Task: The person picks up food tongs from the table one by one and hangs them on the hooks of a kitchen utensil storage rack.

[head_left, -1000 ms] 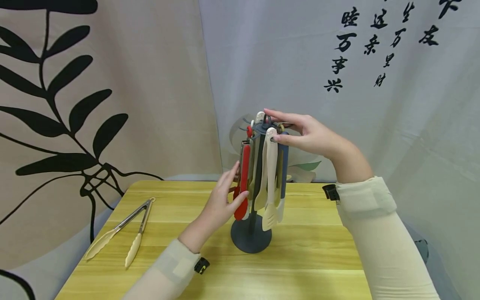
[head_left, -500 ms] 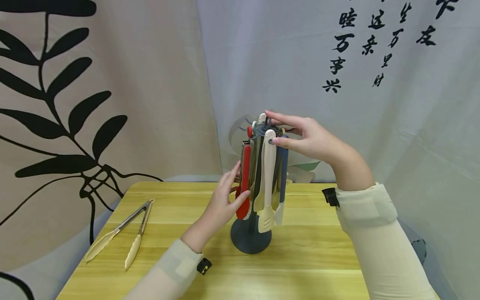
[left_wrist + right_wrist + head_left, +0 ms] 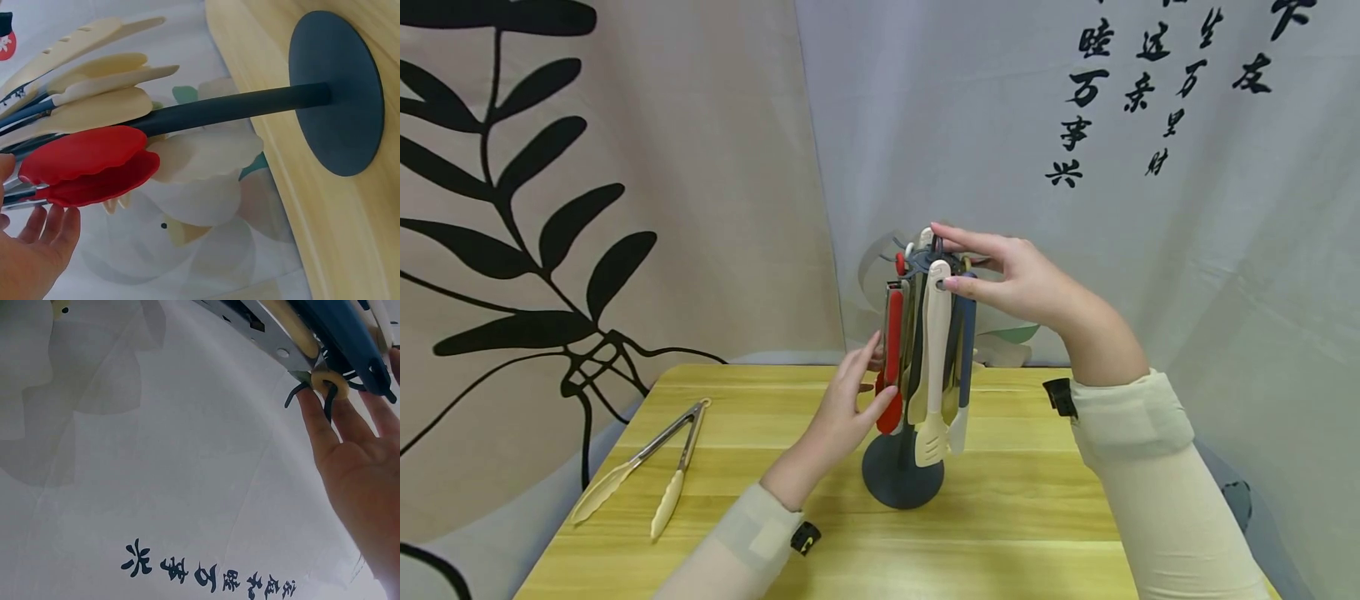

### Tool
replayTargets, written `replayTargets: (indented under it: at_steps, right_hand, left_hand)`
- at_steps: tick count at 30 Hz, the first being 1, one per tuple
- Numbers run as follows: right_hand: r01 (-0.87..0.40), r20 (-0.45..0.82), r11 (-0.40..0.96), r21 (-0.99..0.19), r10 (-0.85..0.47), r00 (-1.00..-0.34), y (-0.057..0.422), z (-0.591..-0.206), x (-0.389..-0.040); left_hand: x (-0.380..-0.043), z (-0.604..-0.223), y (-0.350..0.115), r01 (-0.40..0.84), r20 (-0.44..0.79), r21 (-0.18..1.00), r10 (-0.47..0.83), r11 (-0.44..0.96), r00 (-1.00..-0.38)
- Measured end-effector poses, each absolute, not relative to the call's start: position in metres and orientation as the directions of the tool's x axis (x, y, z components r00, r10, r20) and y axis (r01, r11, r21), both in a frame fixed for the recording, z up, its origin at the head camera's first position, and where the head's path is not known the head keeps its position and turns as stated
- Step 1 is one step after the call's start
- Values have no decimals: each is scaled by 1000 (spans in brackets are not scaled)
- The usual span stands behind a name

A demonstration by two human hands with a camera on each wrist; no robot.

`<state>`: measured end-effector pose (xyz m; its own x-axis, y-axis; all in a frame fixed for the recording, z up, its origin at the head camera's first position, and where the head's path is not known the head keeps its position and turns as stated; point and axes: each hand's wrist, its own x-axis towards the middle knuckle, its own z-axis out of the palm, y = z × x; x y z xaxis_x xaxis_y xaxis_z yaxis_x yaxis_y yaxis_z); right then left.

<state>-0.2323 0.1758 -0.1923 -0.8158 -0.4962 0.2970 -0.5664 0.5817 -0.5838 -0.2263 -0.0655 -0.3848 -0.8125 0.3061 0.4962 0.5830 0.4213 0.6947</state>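
Observation:
A dark utensil stand (image 3: 902,483) with a round base stands on the table, hung with kitchen utensils. Red-tipped tongs (image 3: 893,333) hang on its left side, their scalloped red ends a little apart in the left wrist view. My left hand (image 3: 835,412) is around these ends, thumb in front and fairly straight fingers behind. A cream slotted turner (image 3: 937,350) faces forward. My right hand (image 3: 1018,267) grips the stand's top, the thumb against the turner's handle and the fingers by the hooks. Blue-handled utensils (image 3: 340,337) hang beside it.
Cream-tipped metal tongs (image 3: 667,502) lie spread on the left of the wooden table (image 3: 1015,500). Behind the table hangs a pale curtain (image 3: 722,167) with black leaf shapes and writing. Other cream utensils (image 3: 106,115) hang around the stand's pole.
The turner's lower end has shifted slightly left, and the red-tipped tongs slightly right. Both hands stay nearly in place.

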Motion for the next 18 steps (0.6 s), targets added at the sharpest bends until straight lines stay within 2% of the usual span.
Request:
replayTargets:
  at_steps: [9, 18]
  right_hand:
    - [-568, 307, 638, -520, -481, -821, 175, -192, -231]
    - [-543, 288, 711, -447, -460, -840, 171, -187, -227]
  left_hand:
    - [-225, -391, -77, 569, 488, 713, 292, 410, -822]
    - [-226, -399, -100, 551, 482, 697, 269, 458, -834]
